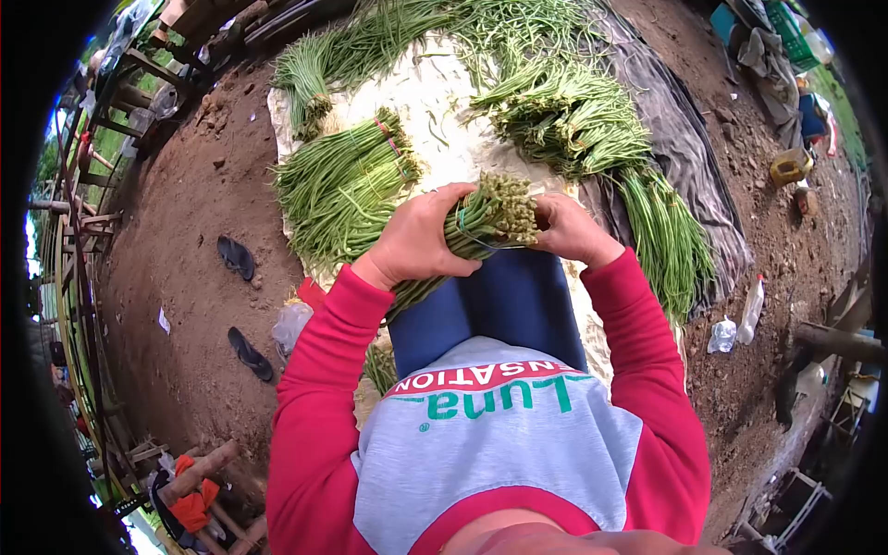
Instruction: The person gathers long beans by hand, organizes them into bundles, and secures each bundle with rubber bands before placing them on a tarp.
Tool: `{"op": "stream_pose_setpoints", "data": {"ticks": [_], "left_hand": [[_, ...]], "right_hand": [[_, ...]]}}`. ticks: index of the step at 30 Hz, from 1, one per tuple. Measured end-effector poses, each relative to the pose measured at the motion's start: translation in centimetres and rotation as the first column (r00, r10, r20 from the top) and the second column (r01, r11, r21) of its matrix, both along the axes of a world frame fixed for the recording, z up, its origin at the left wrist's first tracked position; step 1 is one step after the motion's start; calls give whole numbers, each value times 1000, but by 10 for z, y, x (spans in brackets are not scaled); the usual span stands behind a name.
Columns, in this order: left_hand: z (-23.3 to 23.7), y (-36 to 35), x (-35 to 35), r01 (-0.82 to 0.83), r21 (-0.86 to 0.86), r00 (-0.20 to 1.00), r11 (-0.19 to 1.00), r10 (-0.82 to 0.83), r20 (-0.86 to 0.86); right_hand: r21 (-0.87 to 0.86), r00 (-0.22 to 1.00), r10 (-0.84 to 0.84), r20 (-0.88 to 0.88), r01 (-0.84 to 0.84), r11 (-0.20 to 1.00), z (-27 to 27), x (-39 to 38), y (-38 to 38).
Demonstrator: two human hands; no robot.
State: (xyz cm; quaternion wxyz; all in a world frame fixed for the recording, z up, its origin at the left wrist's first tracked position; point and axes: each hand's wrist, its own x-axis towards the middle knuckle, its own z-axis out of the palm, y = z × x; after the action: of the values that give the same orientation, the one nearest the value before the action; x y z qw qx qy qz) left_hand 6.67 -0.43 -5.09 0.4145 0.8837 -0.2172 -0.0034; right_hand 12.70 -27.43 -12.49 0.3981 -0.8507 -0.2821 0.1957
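A bundle of long green beans [472, 231] lies across my lap, its cut stem ends toward the right. My left hand [421, 236] is wrapped round the bundle a little behind those ends. My right hand [569, 229] is closed at the stem ends, its fingers curled on a thin rubber band [499, 246] that stretches from the bundle's near side. A second thin band shows round the beans near my left fingers. Tied bundles of long beans [342, 185] lie just beyond my left hand, with coloured ties near their ends.
A pale sheet [439, 111] lies on the dirt ground under more loose long beans [527, 37] and a bean pile [578, 120]. A dark cloth [680, 139] is at right. Black flip-flops [248, 353] are at left; a plastic bottle [751, 310] is at right.
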Motion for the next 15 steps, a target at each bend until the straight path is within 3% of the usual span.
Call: {"op": "stream_pose_setpoints", "data": {"ticks": [1,2,3,4,6,7,8,9,10,11,13,14,15], "left_hand": [[9,3,-2,-58,-49,997,997,56,-49],[12,4,-3,-89,-28,995,996,87,-54],[13,5,-4,-123,-9,991,992,122,-58],[10,2,-6,-128,-16,990,992,127,-54],[-6,-12,-11,-184,231,983,955,175,57],[-13,-19,-12,-185,282,983,941,171,73],[-34,-24,-10,-162,296,978,941,113,177],[-52,-29,-8,-139,313,958,939,47,282],[-53,-35,-10,-59,172,960,983,8,281],[-32,-55,-16,-261,52,899,964,223,376],[-10,-60,-9,-210,-109,938,972,232,258],[-26,-54,-6,-268,8,911,964,250,329],[-43,-47,-7,-253,250,943,935,181,278]], "right_hand": [[144,968,27,-250,10,990,-9,-13,0],[94,954,107,-282,-84,992,21,-27,4],[226,893,198,-404,-112,968,30,-43,7],[283,876,228,-425,-110,953,36,-58,12],[334,855,260,-448,-110,936,52,-67,26],[423,939,319,-131,-238,874,67,-63,36],[462,924,323,203,-382,800,86,-57,46],[433,875,243,418,-427,794,112,-47,57],[552,832,114,543,-456,698,123,-32,77],[499,806,78,586,-436,749,148,-27,81],[545,790,-31,613,-393,741,169,-25,88],[617,813,-124,569,-322,718,170,-26,86],[682,829,-210,518,-252,687,171,-26,80]]}}
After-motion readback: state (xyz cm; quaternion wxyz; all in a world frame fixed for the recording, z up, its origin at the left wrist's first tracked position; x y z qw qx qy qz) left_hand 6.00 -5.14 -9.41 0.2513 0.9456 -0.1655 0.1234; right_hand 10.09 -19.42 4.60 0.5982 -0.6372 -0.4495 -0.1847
